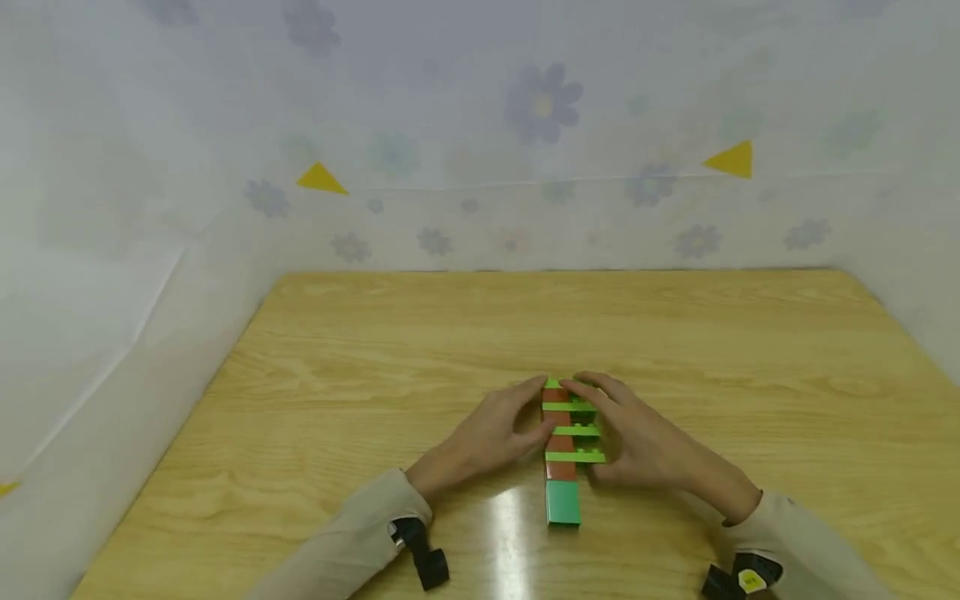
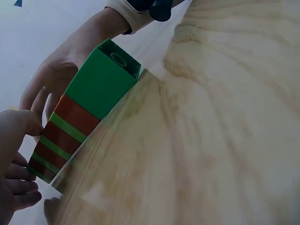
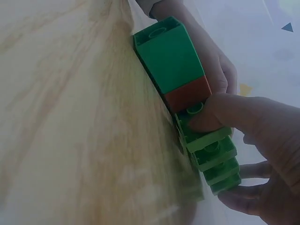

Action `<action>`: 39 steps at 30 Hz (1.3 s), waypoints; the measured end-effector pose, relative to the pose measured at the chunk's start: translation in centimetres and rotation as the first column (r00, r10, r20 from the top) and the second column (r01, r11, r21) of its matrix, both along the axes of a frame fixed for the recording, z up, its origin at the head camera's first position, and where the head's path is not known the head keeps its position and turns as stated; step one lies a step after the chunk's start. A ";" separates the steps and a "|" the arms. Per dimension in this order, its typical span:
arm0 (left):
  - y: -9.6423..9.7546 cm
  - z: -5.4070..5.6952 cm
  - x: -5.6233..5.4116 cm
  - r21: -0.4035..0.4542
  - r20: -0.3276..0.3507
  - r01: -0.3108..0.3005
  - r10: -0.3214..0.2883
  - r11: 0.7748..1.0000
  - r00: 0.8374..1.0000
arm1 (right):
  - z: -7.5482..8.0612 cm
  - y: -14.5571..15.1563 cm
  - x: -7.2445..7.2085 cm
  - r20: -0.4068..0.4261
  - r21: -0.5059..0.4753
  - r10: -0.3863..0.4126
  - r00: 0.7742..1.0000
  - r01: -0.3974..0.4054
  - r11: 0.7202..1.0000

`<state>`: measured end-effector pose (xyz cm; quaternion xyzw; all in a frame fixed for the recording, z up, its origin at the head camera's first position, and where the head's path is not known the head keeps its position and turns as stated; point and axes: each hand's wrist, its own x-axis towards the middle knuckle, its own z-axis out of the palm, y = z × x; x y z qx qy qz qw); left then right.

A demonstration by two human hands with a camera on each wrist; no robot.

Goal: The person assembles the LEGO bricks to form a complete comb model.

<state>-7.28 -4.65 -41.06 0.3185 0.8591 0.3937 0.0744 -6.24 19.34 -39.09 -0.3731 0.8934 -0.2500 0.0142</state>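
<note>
A row of toy building blocks [image 1: 559, 467] lies lengthwise on the table in the head view. Its near end is a dark green block [image 2: 101, 79] with a hollow underside. Beyond that, red-brown blocks [image 1: 557, 421] alternate with thin light green plates [image 3: 211, 140], which stick out to the right. My left hand [image 1: 495, 429] grips the row from the left, thumb on its side and fingers around the far end. From the right, my right hand [image 1: 645, 437] holds the protruding plates between thumb and fingers; its palm hides part of them.
The wooden table [image 1: 360, 350] runs back to a white flowered cloth [image 1: 465, 150] at the rear. Yellow triangles [image 1: 731, 160] mark the cloth. Black wrist cameras [image 1: 423, 554] are strapped over both sleeves.
</note>
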 end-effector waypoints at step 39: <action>-0.2 -2.9 -1.1 -0.070 -0.009 -0.127 0.127 0.989 0.992 | -2.3 0.7 -1.5 0.129 -0.056 -0.031 0.991 0.038 0.998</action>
